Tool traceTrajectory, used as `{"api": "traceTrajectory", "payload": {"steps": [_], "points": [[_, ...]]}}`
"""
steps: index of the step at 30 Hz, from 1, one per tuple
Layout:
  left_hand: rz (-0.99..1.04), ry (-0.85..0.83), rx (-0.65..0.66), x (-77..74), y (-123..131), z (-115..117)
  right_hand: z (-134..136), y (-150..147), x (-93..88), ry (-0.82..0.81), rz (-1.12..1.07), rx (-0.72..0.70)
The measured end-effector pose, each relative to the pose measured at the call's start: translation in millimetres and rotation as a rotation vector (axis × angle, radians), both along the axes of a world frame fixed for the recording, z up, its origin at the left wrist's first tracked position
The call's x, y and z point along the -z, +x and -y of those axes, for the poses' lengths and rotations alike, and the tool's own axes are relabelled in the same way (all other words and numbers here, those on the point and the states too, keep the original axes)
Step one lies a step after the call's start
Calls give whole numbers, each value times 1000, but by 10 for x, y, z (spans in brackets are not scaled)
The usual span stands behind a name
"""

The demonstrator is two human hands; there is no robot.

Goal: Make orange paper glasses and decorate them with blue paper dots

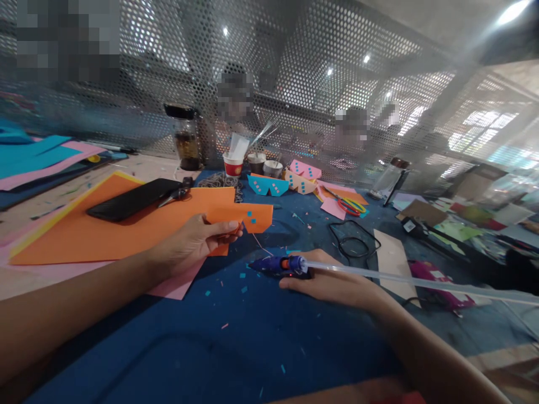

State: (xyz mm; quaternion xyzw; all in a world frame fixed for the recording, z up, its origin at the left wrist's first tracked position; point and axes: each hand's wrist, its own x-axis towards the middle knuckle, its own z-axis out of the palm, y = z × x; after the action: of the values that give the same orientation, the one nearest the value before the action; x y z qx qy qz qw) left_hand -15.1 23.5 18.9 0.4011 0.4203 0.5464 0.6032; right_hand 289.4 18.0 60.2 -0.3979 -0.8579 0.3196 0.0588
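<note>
Between the thumb and fingers of my left hand (196, 244) is an orange paper mask (260, 216) with small blue squares stuck on it. My right hand (324, 283) is closed around a blue glue gun (280, 265), which lies low over the table with its nozzle pointing left. A long clear glue stick (362, 271) runs out of its back end. A thin strand of glue stretches from near the mask down toward the gun. Small blue paper squares (244, 289) are scattered below the nozzle.
Orange sheets (138, 238) lie on the left under a black phone (135, 199). Finished-looking blue (268, 186) and pink masks (305, 169) stand behind, near paper cups (233, 165) and a jar (188, 143). Scissors (351, 206), a black cable (356, 238) and a purple glue gun (440, 286) lie right.
</note>
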Motion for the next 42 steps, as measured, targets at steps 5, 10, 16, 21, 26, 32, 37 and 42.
{"api": "traceTrajectory", "payload": {"steps": [5,10,16,21,26,32,37,42], "points": [[-9,-3,-1,-12,6,8,13,1,19,23,-17,-19],[-11,3,2,-5,1,9,4,0,13,14,-59,-2],[-5,13,-7,17,0,21,19,18,2,-34,-168,38],[-6,9,-15,21,2,18,62,24,50,-117,-306,136],[-19,0,-19,12,-2,18,88,25,36,-82,-396,159],[-54,26,1,46,-25,9,27,59,8,226,-395,36],[-76,33,12,87,-47,-17,-48,112,82,461,-335,-76],[-99,50,10,74,-46,6,-50,140,91,480,-280,-75]]}}
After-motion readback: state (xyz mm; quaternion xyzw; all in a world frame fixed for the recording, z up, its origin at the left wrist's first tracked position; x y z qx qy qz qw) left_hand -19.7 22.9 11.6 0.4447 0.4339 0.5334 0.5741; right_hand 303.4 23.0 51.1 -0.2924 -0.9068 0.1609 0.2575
